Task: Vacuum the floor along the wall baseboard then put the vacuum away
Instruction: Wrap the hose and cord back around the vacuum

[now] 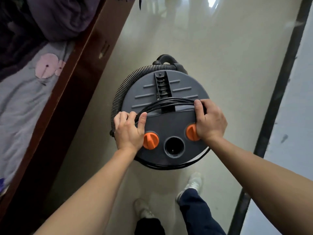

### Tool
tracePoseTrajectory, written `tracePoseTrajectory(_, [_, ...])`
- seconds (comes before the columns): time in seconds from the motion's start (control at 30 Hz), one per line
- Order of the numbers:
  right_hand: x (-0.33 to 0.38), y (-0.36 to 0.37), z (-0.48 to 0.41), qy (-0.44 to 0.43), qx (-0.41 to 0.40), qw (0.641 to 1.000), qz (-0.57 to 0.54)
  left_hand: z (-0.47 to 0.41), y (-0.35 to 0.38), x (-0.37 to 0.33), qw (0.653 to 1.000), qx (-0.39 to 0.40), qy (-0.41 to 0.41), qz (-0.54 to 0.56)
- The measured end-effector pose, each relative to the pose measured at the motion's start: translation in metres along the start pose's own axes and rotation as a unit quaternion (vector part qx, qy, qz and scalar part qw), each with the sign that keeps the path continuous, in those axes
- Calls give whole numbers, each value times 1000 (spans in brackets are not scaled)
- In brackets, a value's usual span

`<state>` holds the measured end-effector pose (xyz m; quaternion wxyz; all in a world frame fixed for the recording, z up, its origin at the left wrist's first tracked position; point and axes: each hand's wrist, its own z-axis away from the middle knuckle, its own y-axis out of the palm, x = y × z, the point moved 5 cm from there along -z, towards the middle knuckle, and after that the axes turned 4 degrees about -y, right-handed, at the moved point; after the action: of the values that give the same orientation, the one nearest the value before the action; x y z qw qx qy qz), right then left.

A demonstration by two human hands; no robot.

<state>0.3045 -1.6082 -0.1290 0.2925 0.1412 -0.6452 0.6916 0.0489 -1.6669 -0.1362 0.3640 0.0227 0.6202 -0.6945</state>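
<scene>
Storage seems the step in hand: the vacuum (169, 122) sits just under the fingers (198, 106), left hand (129, 132) and right hand (210, 122) both clamped on the coiled cord (169, 101) across its lid (184, 85). Next move needs a steady carry, cord not slipping.

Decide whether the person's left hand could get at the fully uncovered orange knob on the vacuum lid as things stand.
Probably yes. The left hand lies beside the orange knob, with nothing between them. Its fingers are curled round the black cable, though, so it would likely have to let go first.
</scene>
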Motion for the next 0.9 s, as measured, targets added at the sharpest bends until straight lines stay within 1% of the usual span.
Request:
tracePoseTrajectory(0.17, [-15, -18, -66, 59, -30, 998, -5, -74, 15, -68, 998, 18, 47, -37])
tracePoseTrajectory(0.43, [-35, -45, -165, 143, -81, 986, -20, -190, 46, -181, 991, 32, 119, -53])
tracePoseTrajectory(0.7, [-33, -66, -308, 135, -104, 985, -15, -294, 69, -273, 992, 19, 117, -34])
tracePoseTrajectory(0.9, [-27, -81, -411, 155, -121, 980, -18, -384, 83, -350, 990, 40, 135, -31])
